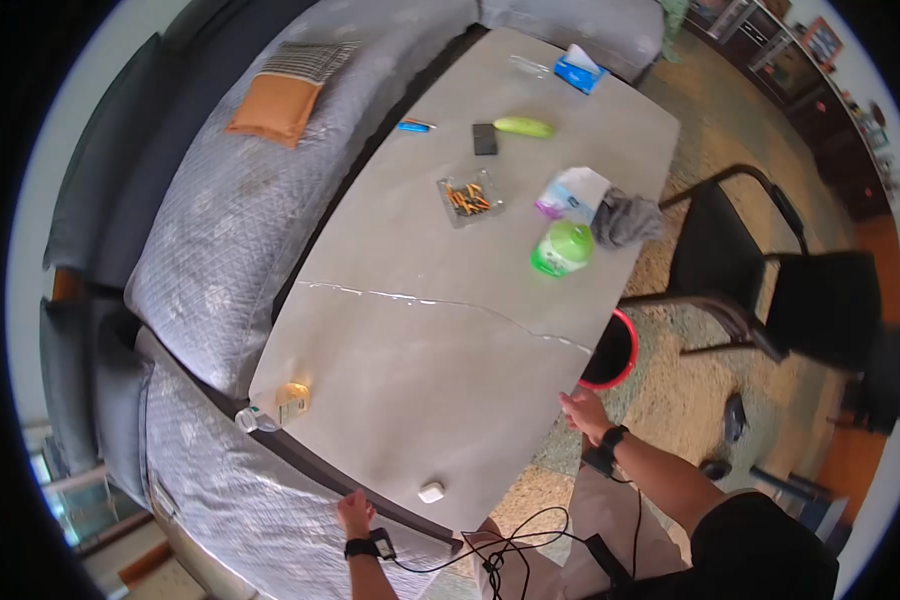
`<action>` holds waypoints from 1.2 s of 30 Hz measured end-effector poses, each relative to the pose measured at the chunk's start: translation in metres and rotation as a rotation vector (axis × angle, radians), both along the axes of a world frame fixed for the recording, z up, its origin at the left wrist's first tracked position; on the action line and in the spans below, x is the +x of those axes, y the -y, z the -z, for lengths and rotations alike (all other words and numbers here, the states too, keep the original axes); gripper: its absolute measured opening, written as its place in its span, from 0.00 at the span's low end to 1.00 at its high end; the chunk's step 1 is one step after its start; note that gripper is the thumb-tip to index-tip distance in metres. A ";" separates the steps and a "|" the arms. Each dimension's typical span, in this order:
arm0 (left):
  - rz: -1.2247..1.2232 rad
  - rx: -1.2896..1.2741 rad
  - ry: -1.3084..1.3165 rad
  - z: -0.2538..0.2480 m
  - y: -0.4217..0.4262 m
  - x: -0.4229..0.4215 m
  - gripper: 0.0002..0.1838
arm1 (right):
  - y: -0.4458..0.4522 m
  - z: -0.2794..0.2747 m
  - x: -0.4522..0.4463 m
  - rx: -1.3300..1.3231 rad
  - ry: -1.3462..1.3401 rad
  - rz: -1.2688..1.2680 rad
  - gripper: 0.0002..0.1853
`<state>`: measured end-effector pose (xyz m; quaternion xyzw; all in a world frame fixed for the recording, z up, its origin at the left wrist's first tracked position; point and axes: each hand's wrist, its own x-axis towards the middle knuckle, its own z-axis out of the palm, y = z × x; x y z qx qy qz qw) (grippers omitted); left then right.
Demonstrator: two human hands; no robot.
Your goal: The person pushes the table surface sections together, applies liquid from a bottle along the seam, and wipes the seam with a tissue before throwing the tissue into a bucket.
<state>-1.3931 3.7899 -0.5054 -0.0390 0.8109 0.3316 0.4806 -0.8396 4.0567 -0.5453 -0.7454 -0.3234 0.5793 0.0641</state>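
My left hand is at the table's near left edge, its fingers curled in; whether it holds anything is too small to tell. Past the near right edge of the table, my right hand has its fingers bent together, their contents unclear. A small white case lies on the tabletop between the two hands. Near the left corner stand a bottle of yellowish liquid and a clear container. A line of liquid crosses the table. Beyond it are a green bottle and a grey cloth.
Farther up the table lie an ashtray, a white-purple pack, a dark box, a green vegetable and a tissue box. A red-rimmed bucket and black chair stand right; a sofa borders the left.
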 end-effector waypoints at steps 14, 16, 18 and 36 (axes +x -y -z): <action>0.159 0.045 0.000 0.045 -0.018 0.022 0.19 | 0.041 0.003 -0.072 0.299 0.185 0.165 0.31; 0.170 0.020 -0.015 0.047 -0.017 0.020 0.19 | 0.047 0.013 -0.067 0.353 0.229 0.140 0.31; 0.176 -0.006 -0.028 0.049 -0.012 0.017 0.18 | 0.045 0.009 -0.071 0.266 0.290 0.132 0.29; 0.272 -0.037 0.196 0.063 -0.017 -0.017 0.16 | 0.067 0.031 -0.111 0.223 0.349 0.282 0.33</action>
